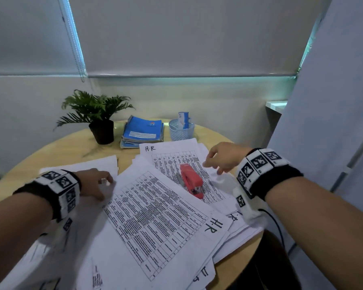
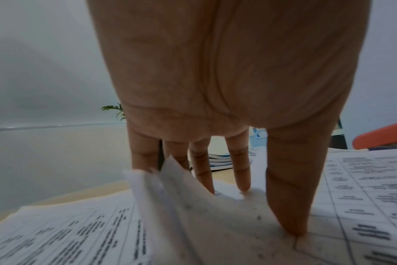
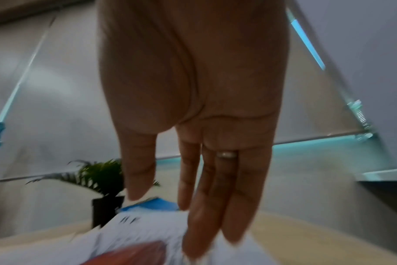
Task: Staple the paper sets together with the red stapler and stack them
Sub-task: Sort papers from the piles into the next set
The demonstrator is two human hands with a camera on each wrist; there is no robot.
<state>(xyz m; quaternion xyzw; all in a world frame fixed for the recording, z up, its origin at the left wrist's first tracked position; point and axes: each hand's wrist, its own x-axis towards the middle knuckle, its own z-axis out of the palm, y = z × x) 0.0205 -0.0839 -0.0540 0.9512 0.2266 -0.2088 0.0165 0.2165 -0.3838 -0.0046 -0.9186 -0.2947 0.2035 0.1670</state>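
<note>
Several printed paper sets marked "H.R" lie fanned over the round table. The red stapler lies flat on the far paper set, untouched; its tip shows in the left wrist view, and it is a red blur in the right wrist view. My left hand rests with straight fingers on the left edge of the big front set. There the thumb presses on the sheet, beside some raised page corners. My right hand hovers, fingers straight, just right of the stapler, holding nothing.
At the back of the table stand a potted plant, a stack of blue spiral notebooks and a small mesh basket. Another paper pile lies at the left. A pale wall panel rises close on the right.
</note>
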